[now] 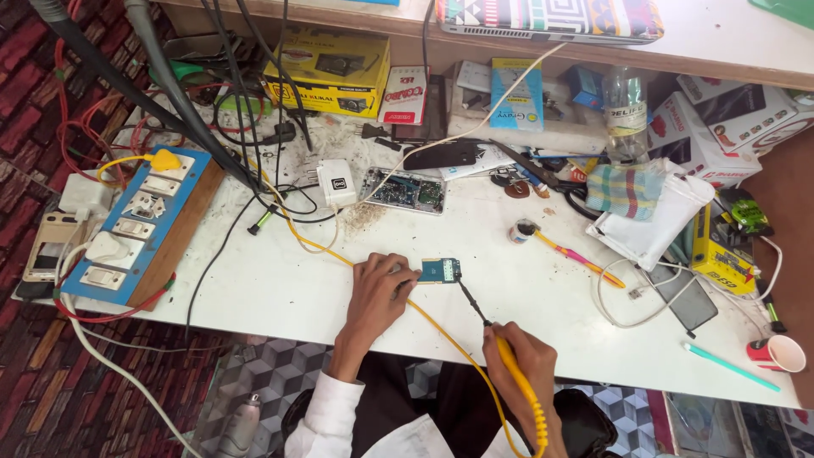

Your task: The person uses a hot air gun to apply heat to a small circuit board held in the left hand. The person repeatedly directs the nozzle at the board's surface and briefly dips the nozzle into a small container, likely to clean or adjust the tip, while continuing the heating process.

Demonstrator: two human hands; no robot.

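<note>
White and scuffed, the workbench fills the middle of the frame, with a patterned tile floor below it and a wooden shelf edge across the top. Both forearms are cut off by the bottom edge, so only white cuffs and the hands show. The left hand lies palm down near the centre, its fingers together and pressing on the left edge of a small circuit board; how much of the board sits under the fingertips cannot be made out. That board is a small rectangle, pale blue-green with a darker patch at its right end, lying flat on the bench at frame centre. The right hand, lower right of centre, is clamped around the yellow handle of a soldering iron, whose dark thin tip reaches up to the board's lower right corner; its yellow cord runs off the bottom. One opened phone with exposed insides lies above the board, one white charger block to its left. One blue switchboard with several white switches sits at the left. One plastic bottle stands upper right, one paper cup at lower right.
</note>
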